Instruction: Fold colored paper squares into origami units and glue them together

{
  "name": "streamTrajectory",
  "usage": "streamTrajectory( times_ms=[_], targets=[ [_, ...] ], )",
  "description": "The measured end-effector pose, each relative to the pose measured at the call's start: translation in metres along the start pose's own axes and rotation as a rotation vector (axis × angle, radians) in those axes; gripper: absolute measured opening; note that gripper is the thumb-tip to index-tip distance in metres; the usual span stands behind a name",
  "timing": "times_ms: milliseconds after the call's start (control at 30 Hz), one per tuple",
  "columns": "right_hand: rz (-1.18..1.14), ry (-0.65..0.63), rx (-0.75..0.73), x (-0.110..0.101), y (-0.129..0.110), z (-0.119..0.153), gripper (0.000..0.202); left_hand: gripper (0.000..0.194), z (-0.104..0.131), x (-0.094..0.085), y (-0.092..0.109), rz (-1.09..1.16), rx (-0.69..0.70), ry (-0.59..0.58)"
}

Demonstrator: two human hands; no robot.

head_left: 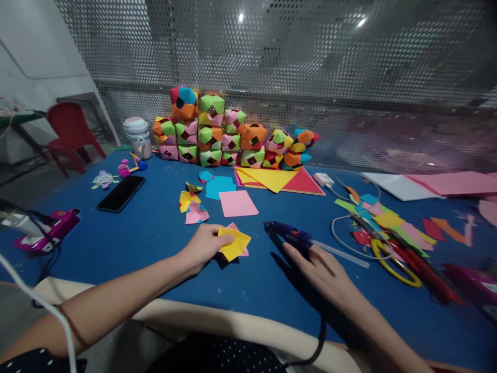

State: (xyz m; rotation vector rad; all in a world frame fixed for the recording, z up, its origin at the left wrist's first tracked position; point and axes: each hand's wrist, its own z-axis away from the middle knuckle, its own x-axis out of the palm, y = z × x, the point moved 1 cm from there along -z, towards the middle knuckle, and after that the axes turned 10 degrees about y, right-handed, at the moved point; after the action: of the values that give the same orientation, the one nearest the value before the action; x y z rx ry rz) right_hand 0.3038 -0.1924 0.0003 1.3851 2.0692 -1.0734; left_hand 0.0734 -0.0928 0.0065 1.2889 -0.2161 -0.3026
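Note:
Between the thumb and fingers of my left hand [205, 247] is a folded yellow and pink paper piece [237, 245], held just above the blue table. My right hand [324, 268] is wrapped round a dark blue glue gun [289, 233]; its nozzle points left towards the paper, apart from it. A clear glue stick [344, 254] sticks out of the gun's back. Beyond my left hand lie a yellow folded piece [188, 201] and a pink folded piece [196, 212]. A flat pink square [238, 203] and blue paper [220, 187] lie behind.
Stacked multicoloured paper balls [210, 138] line the back by a perforated metal screen. Yellow and red sheets [306, 184] lie before them. A phone [121, 194] and a purple power strip [54, 230] are left. Yellow-handled scissors [399, 267], paper scraps and a white cable [337, 238] are right.

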Motion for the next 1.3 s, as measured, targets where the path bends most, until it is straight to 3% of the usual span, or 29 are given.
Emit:
streamTrajectory(
  times_ms=[133, 200, 300, 400, 533, 700, 833, 967, 1300],
  targets=[
    [0.277, -0.093, 0.117, -0.027, -0.016, 0.016, 0.037, 0.018, 0.002, 0.000, 0.002, -0.002, 0.010, -0.012],
    [0.125, -0.120, 0.131, -0.033, -0.034, 0.018, 0.031, 0.018, 0.005, 0.002, 0.002, -0.005, 0.004, -0.022],
    [-0.199, -0.144, 0.136, -0.022, -0.062, 0.005, 0.016, 0.016, 0.010, 0.007, 0.003, -0.005, -0.003, -0.058],
    [-0.326, -0.129, 0.181, 0.004, -0.077, -0.018, 0.011, 0.016, 0.014, 0.009, 0.004, 0.002, 0.017, -0.117],
    [-0.533, -0.224, 0.287, 0.035, -0.079, -0.036, 0.008, 0.020, 0.016, 0.007, 0.005, 0.010, 0.047, -0.143],
    [-0.648, -0.180, 0.399, 0.049, -0.074, -0.032, 0.010, 0.018, 0.015, 0.005, 0.006, -0.043, 0.046, -0.099],
    [-0.685, -0.163, 0.440, 0.053, -0.072, -0.029, 0.011, 0.021, 0.014, 0.006, 0.008, -0.026, 0.065, -0.042],
    [-0.701, -0.155, 0.436, 0.053, -0.073, -0.029, 0.007, 0.011, 0.012, 0.005, 0.008, -0.026, 0.085, 0.017],
    [-0.667, -0.126, 0.299, 0.047, -0.076, -0.028, 0.012, 0.008, 0.011, 0.004, 0.010, 0.056, 0.037, -0.022]
  ],
)
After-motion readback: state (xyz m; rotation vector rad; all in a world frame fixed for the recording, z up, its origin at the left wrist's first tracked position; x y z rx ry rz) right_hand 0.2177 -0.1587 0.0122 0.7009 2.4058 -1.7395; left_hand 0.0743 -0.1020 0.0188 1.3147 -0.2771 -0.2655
